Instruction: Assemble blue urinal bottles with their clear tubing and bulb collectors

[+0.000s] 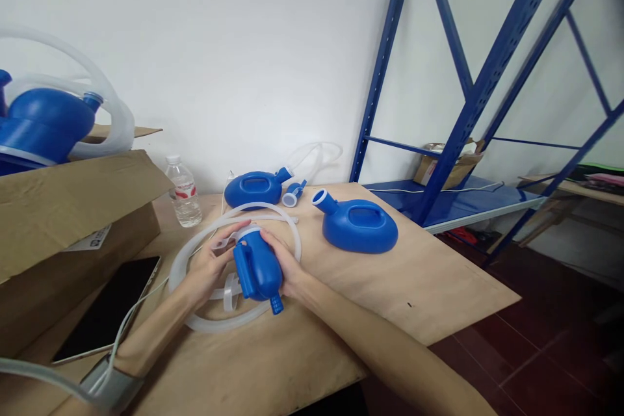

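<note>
Left hand: the left hand [214,260] was curled against the pale rim end of the blue funnel piece [257,270], holding it.
Right hand: the right hand [287,266] cupped the piece's other side, fingers narrow around it.
Held thing: it sat between both palms, just above the table [439,286], inside the clear hose [234,324] coil.
Behind: two blue bottles, one near [361,226] and one farther back [253,190], with a small blue cap [294,195] between them.
Left side: a water bottle [184,194], a cardboard box [73,208] and a dark tablet [112,309] crowded that side.
Right side: bare tabletop ran to the edge, with a blue rack [468,104] beyond.
</note>
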`<state>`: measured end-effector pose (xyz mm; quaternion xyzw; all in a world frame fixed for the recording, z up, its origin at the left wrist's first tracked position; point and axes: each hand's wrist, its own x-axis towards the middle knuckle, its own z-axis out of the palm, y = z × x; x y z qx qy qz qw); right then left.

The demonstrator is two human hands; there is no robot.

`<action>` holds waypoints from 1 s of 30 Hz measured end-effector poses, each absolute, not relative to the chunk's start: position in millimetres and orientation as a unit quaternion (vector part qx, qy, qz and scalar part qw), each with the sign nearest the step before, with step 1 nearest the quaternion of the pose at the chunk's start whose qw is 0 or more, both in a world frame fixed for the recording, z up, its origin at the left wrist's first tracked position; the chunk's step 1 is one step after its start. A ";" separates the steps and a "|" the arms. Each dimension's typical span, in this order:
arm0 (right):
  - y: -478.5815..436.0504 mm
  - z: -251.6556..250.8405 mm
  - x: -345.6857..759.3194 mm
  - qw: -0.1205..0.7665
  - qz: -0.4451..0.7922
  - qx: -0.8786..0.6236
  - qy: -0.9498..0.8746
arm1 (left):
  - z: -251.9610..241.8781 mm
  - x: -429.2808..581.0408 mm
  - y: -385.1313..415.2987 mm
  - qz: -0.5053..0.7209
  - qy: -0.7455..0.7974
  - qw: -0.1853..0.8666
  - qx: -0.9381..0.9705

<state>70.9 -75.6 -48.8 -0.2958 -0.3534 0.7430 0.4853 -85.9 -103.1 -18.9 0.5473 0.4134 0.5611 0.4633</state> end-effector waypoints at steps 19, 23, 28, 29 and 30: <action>-62.2 -39.0 83.2 0.512 0.722 -0.291 -0.363 | -18.5 -76.2 -103.1 0.528 0.390 0.534 0.534; -43.0 -31.1 104.9 0.586 0.628 -0.313 -0.405 | -19.3 -81.6 -100.1 0.564 0.421 0.460 0.542; -32.7 -24.7 127.2 0.593 0.523 -0.291 -0.539 | -22.6 -88.7 -97.0 0.546 0.484 0.412 0.546; -33.9 -24.1 127.3 0.589 0.521 -0.280 -0.551 | -23.1 -87.9 -97.1 0.543 0.488 0.419 0.541; -35.9 -23.7 126.3 0.585 0.522 -0.269 -0.559 | -23.4 -86.5 -97.4 0.543 0.487 0.428 0.534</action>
